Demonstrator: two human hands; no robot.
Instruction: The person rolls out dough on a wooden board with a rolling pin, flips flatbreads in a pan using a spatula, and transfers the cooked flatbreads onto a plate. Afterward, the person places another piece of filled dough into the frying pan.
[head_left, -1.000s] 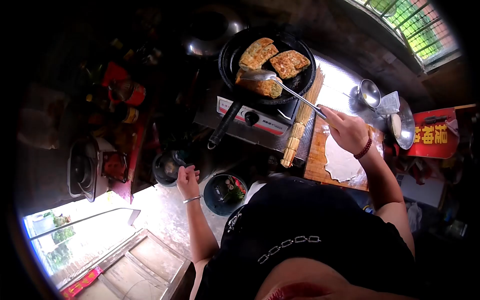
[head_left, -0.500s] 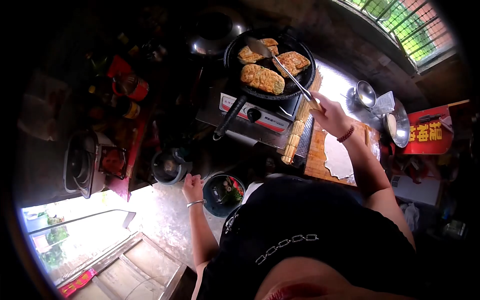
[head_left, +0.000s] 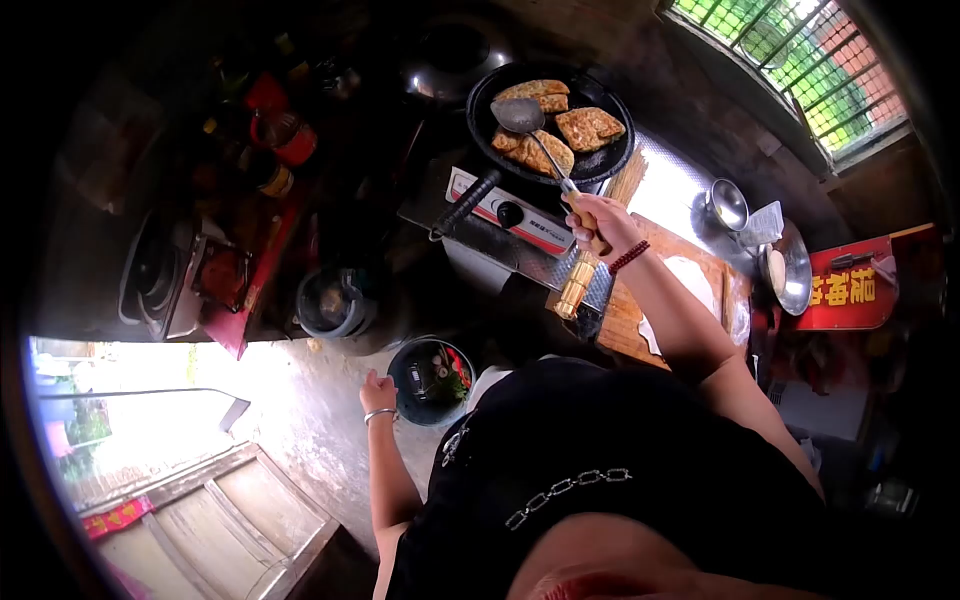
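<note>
My right hand [head_left: 605, 225] is closed around the wooden handle of a metal spatula [head_left: 520, 116]. The spatula's head is over the left side of a black frying pan [head_left: 602, 178], above a browned flatbread [head_left: 540, 152]. Two more golden flatbreads lie in the pan, one at the right [head_left: 590, 128] and one at the far side [head_left: 540, 92], partly hidden by the spatula. The pan sits on a gas stove [head_left: 548, 238], its handle pointing left and toward me. My left hand [head_left: 378, 390] hangs low with fingers curled and nothing visible in it, near a dark bucket [head_left: 405, 405] of scraps.
Right of the stove are a bamboo bundle [head_left: 573, 288] and a wooden board [head_left: 625, 320] bearing rolled dough [head_left: 690, 278]. Metal bowls [head_left: 728, 205] and a red box [head_left: 855, 285] are farther right. A pail [head_left: 335, 305] and a cluttered red table [head_left: 275, 240] are on the left.
The spatula has come back toward me, its head now over the near-left flatbread. My right hand moved left and nearer; my left hand dropped slightly. The camera view has shifted.
</note>
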